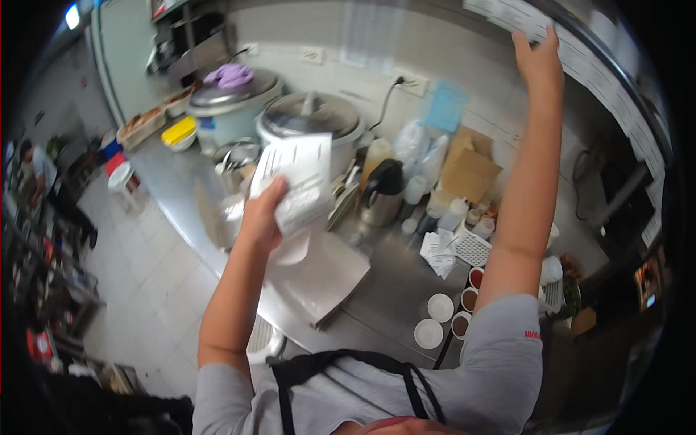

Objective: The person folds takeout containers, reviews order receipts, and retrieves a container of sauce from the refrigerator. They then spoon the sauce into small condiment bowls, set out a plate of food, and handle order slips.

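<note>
My left hand [266,210] is closed on a bunch of printed order tickets [301,170], with the thumb pressed across their front. The sheets hang over the counter, and the lower ones curl down. High at the upper right, my right hand [540,61] reaches to a row of white tickets [591,69] hanging along a rail. Its thumb and finger are spread apart at the lower edge of a ticket, with no slip plainly pinched between them. Below my left hand lies an open cardboard box [319,283] on the counter.
Two lidded rice cookers [312,116] stand against the wall, near a steel thermos jug [382,192]. Crumpled slips [439,252], white bowls [428,333] and sauce cups [461,325] occupy the right side of the steel counter [384,297]. Another person [54,188] stands far left.
</note>
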A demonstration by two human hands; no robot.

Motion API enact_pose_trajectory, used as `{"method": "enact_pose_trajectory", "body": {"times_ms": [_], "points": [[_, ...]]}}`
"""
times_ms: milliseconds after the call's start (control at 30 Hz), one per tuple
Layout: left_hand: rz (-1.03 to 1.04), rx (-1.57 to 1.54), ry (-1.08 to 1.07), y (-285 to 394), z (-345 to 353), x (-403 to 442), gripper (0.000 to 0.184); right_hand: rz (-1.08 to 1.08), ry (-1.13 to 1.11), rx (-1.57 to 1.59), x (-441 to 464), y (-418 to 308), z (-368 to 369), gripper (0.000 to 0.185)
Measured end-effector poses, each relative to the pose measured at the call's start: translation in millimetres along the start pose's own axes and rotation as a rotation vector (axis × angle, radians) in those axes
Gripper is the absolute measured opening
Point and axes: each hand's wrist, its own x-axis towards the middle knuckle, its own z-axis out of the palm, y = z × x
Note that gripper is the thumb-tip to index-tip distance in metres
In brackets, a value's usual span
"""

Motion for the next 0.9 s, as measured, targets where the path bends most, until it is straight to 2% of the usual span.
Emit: {"method": "enact_pose_trajectory", "body": {"times_ms": [33, 67, 100, 133, 200, 233, 300, 400, 500, 533, 567, 600, 633, 667, 767, 900], "points": [[-0.037, -0.022, -0.007, 6.3, 3.1, -0.6, 0.044, -0.079, -0.032, 0.065, -36.5, -6.8, -5.2, 0.055], [-0.051, -0.115, -0.062, 9.3, 2.6, 2.9, 0.043, 0.009, -0.406, 0.461, -77.4, -21.6, -4.9, 0.062], [-0.068, -0.207, -0.13, 11.2, 2.9, 6.4, 0.042, -0.299, -0.609, 0.867, -106.2, 10.6, 44.5, 0.069], [-0.085, -0.285, -0.174, 12.0, 3.6, 8.4, 0.041, 0.105, -1.137, 1.061, -147.9, -14.6, 27.6, 0.077], [-0.118, -0.438, -0.273, 12.3, 6.4, 10.9, 0.04, 0.086, -1.611, 1.302, -214.5, -22.2, 52.1, 0.089], [-0.123, -0.477, -0.3, 10.7, 7.3, 11.5, 0.04, -0.003, -1.702, 1.371, -249.3, -23.8, 72.1, 0.092], [-0.123, -0.551, -0.358, 7.3, 9.2, 13.7, 0.039, -0.043, -1.842, 1.579, -301.5, -31.1, 90.0, 0.097], [-0.085, -0.524, -0.329, 6.2, 15.9, 10.2, 0.038, 0.174, -1.836, 1.849, -307.9, -61.8, 66.7, 0.098], [-0.097, -0.555, -0.345, 4.7, 12.9, 9.3, 0.037, 0.28, -1.886, 1.798, -322.6, -62.2, 81.7, 0.092], [-0.093, -0.565, -0.355, 4.7, 12.5, 8.8, 0.037, 0.318, -1.79, 1.851, -327.4, -62.0, 82.3, 0.074], [-0.09, -0.576, -0.365, 4.5, 10.7, 8.8, 0.038, 0.344, -1.784, 1.868, -328.8, -60.7, 81.6, 0.068], [-0.13, -0.596, -0.494, 5.9, 3.4, 11.1, 0.039, 0.373, -1.776, 1.883, -328.5, -57.8, 79.9, 0.063], [-0.092, -0.542, -0.427, 6.0, -0.6, 13.7, 0.039, 0.405, -1.768, 1.897, -327.2, -54.7, 78.4, 0.058], [-0.057, -0.489, -0.359, 6.3, -3.2, 15.6, 0.04, 0.444, -1.763, 1.887, -323.9, -52.4, 75.0, 0.041], [0.048, -0.389, -0.25, 7.4, -12.0, 20.4, 0.041, 0.619, -1.586, 1.683, -313.3, -51.4, 64.6, 0.027], [0.123, -0.371, -0.177, 9.8, -16.3, 20.9, 0.04, 0.555, -1.488, 1.565, -295.2, -47.6, 52.5, 0.019]]}}
